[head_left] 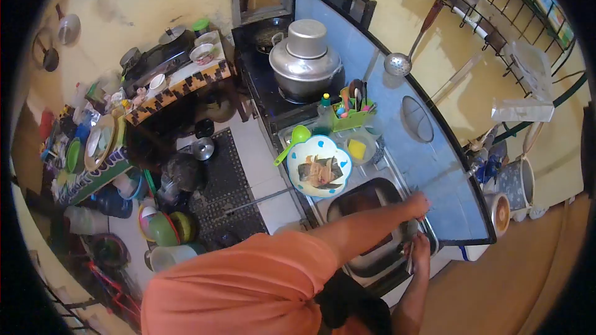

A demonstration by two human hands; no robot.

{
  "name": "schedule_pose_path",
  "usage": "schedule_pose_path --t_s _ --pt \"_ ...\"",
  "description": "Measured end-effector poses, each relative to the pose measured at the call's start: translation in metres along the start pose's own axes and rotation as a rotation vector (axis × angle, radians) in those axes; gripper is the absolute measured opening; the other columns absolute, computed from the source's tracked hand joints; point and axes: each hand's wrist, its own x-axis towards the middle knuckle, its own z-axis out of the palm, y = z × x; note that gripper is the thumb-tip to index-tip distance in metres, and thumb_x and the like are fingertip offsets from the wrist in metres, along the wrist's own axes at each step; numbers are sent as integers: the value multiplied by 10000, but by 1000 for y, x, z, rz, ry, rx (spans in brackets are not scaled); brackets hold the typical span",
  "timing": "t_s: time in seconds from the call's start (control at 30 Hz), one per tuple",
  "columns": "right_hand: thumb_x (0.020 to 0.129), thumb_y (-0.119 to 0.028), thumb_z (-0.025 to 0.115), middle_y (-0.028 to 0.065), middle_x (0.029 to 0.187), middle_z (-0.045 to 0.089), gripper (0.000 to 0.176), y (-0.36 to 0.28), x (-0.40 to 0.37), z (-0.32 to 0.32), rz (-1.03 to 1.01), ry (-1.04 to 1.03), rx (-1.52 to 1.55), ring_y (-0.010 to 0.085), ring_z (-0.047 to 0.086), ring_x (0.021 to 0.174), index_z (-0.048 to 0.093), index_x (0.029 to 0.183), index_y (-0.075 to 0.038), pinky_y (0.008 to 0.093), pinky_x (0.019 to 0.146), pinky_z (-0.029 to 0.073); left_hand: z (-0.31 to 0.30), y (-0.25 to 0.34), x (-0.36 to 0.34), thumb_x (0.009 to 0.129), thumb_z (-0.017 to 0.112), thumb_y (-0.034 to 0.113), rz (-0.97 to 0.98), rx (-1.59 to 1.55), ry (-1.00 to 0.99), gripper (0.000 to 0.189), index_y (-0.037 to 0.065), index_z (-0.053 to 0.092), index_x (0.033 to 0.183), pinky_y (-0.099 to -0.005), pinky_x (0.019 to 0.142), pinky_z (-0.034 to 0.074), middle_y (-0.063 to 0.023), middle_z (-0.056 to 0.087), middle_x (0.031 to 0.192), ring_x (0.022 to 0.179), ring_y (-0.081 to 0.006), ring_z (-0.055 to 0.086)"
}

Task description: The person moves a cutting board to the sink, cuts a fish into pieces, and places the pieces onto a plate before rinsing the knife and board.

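My left hand (pixel 419 203) reaches across the steel sink (pixel 366 260) and rests, fingers curled, at its far rim by the blue tiled wall (pixel 434 180). What it touches is too small to tell. My right hand (pixel 421 250) sits just beside it at the sink's rim, fingers closed around a small pale object (pixel 408 249). A dark pan (pixel 363 201) lies in the basin under my left forearm. A blue-and-white dotted plate with fish pieces (pixel 320 167) stands on the counter next to the sink.
A green ladle (pixel 297 138), a yellow sponge in a tub (pixel 357 149) and a green utensil caddy (pixel 351 115) crowd the counter. A big metal steamer pot (pixel 306 56) sits on the stove. Ladle (pixel 400 62) and strainer (pixel 417 118) hang on the wall. Buckets and bowls (pixel 164 226) litter the floor.
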Motion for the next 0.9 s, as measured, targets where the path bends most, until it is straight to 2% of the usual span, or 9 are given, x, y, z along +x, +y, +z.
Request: schedule_pose_path --t_s 0.07,0.3,0.37,0.4,0.5,0.57,0.67,0.77,0.9 --pt "961 -210 434 82 663 599 428 0 -3 1 5 1 29 146 523 461 455 1337 -8 286 415 424 -20 56 -16 945 495 426 -330 -351 173 490 -17 645 800 -444 661 527 -181 629 644 617 -315 648" --pt "980 -200 415 65 667 614 314 -26 -20 14 86 11 148 139 527 476 493 1243 -49 278 453 449 -23 62 7 947 532 349 -367 -331 329 353 32 650 845 -343 545 505 -97 589 603 551 -223 595" --pt "981 -204 417 70 674 621 319 -23 -18 13 69 0 159 140 529 476 490 1250 -48 278 452 452 -18 69 5 952 503 413 -419 -1187 226 450 19 643 785 -390 576 492 -116 604 641 568 -247 595" --pt "981 -208 419 74 682 625 326 -24 -18 14 67 0 154 143 530 476 487 1256 -46 278 452 452 -19 66 5 952 503 413 -418 -1187 227 450 19 643 785 -390 576 492 -116 604 641 568 -247 595" --pt "980 -208 416 80 699 629 341 -25 -16 16 71 -2 150 147 534 481 479 1272 -42 277 455 455 -27 64 6 952 510 387 -334 -842 144 422 10 637 812 -407 576 489 -114 617 689 587 -237 602" --pt "979 -203 411 82 709 629 350 -24 -13 17 80 -4 150 148 537 487 472 1283 -41 278 458 458 -30 75 7 941 542 304 -378 -468 346 315 23 644 844 -371 468 453 -91 609 680 539 -195 578" --pt "975 -215 402 84 730 627 362 -24 -10 20 49 -20 181 151 544 502 486 1282 -41 286 462 463 -33 75 4 933 557 314 -274 -439 264 322 19 653 847 -385 461 453 -87 605 654 516 -206 574" --pt "970 -237 393 82 744 620 358 -32 -7 25 103 27 309 157 552 520 518 1239 -35 294 465 465 19 -34 70 908 582 402 316 -25 209 381 56 661 770 -424 515 496 -101 635 641 587 -281 643" --pt "964 -278 380 85 769 629 345 -25 15 22 56 -5 193 172 570 555 568 1110 -29 298 483 468 -17 45 29 847 636 363 70 22 236 310 58 687 821 -446 575 515 -121 657 711 663 -313 659"
